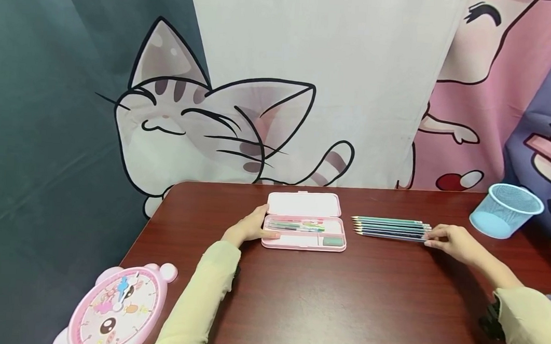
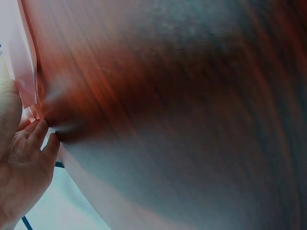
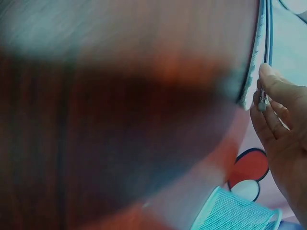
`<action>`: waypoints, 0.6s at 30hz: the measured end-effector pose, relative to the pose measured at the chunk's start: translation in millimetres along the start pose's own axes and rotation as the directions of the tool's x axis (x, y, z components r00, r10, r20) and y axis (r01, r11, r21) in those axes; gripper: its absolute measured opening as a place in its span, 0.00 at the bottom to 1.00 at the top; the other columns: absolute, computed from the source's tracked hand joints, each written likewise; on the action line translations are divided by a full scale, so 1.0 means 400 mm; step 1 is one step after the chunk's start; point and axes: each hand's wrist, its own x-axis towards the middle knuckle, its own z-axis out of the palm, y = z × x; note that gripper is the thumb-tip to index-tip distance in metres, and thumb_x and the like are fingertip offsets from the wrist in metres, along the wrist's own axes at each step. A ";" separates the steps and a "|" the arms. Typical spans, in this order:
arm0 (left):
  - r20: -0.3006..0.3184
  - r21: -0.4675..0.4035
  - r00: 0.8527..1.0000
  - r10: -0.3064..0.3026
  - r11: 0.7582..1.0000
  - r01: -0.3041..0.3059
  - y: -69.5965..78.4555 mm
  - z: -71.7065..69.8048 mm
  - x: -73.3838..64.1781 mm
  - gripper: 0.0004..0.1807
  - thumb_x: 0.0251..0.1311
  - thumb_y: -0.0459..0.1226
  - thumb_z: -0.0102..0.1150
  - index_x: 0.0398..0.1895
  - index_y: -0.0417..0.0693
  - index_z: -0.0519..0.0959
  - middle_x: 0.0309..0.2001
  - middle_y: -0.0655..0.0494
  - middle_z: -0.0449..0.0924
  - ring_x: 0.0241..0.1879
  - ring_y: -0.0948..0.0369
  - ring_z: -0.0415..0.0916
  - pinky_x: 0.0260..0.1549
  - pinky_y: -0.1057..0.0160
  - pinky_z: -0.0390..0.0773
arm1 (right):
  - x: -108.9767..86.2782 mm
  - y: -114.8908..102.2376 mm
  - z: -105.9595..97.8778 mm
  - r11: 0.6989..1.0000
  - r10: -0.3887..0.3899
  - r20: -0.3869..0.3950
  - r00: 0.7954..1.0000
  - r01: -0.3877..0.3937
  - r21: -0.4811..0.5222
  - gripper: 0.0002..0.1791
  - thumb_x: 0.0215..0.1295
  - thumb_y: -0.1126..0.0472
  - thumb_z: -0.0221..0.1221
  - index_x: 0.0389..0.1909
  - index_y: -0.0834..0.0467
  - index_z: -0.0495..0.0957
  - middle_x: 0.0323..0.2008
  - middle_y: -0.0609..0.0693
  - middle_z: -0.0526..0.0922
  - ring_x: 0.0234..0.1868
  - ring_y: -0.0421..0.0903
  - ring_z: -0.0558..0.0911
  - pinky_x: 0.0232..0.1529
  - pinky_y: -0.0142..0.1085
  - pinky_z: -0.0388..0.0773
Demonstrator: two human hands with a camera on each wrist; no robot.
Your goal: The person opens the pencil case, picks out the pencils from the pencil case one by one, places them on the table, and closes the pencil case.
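A pink pencil case [image 1: 300, 241] lies with its lid [image 1: 304, 204] raised at the back of the table. Several pens [image 1: 296, 227] fill its rear compartment, and a grey-green block [image 1: 332, 241] sits at front right. My left hand [image 1: 249, 227] grips the case's left end, thumb over the front corner; the left wrist view catches only a pink edge of it [image 2: 23, 52]. To the right, several pencils [image 1: 389, 223] lie side by side, tips toward the case. Thumb and fingers of my right hand [image 1: 454, 242] pinch the blunt end of the nearest pencil [image 1: 389, 236].
A light blue mesh pen holder [image 1: 497, 220] stands tilted-looking at the back right, beyond my right hand. On the left front corner is a pink clock [image 1: 118, 309]. A printed cloth [image 1: 338, 50] hangs behind the dark wooden table [image 1: 325, 299].
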 end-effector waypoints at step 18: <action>0.009 0.015 1.000 -0.001 1.000 0.001 -0.005 -0.001 0.005 0.56 0.45 0.56 0.65 0.71 0.44 0.45 0.70 0.48 0.51 0.68 0.54 0.53 0.64 0.51 0.58 | 0.022 -0.012 0.025 0.994 0.096 0.002 0.995 -0.096 -0.053 0.09 0.37 0.71 0.69 0.21 0.57 0.80 0.22 0.45 0.76 0.24 0.29 0.70 0.24 0.29 0.68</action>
